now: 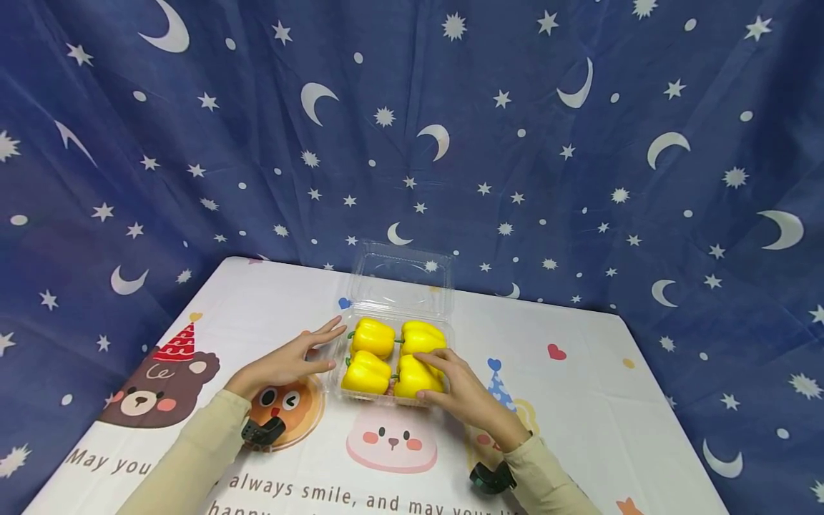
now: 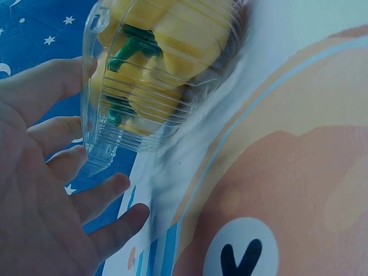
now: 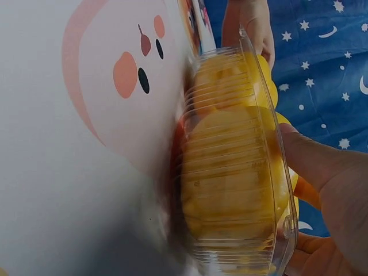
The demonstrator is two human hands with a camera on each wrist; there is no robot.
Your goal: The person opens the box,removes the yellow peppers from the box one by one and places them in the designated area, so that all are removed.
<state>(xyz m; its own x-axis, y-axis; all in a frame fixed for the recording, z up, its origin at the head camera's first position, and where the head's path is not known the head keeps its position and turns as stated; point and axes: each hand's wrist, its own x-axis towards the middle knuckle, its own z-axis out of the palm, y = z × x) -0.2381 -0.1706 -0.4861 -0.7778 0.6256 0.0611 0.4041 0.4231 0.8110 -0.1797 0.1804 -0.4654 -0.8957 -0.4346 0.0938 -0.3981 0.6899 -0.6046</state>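
Note:
Several yellow bell peppers sit in two rows inside a clear plastic clamshell box [image 1: 342,368], its transparent lid [image 1: 402,280] raised at the back. My right hand [image 1: 465,390] curls over the front-right bell pepper [image 1: 412,379], thumb at its front and fingers on top. In the right wrist view that pepper [image 3: 230,178] shows through the ribbed wall, with the thumb at the rim. My left hand [image 1: 290,363] spreads its fingers along the box's left side. The left wrist view shows its fingertips at the box rim [image 2: 87,109] and green stems [image 2: 135,49] inside.
A white tablecloth [image 1: 547,400] printed with cartoon animals and lettering covers the table. Behind the table hangs a dark blue curtain [image 1: 412,93] with white moons and stars. Black straps with camera mounts [image 1: 264,431] circle both wrists.

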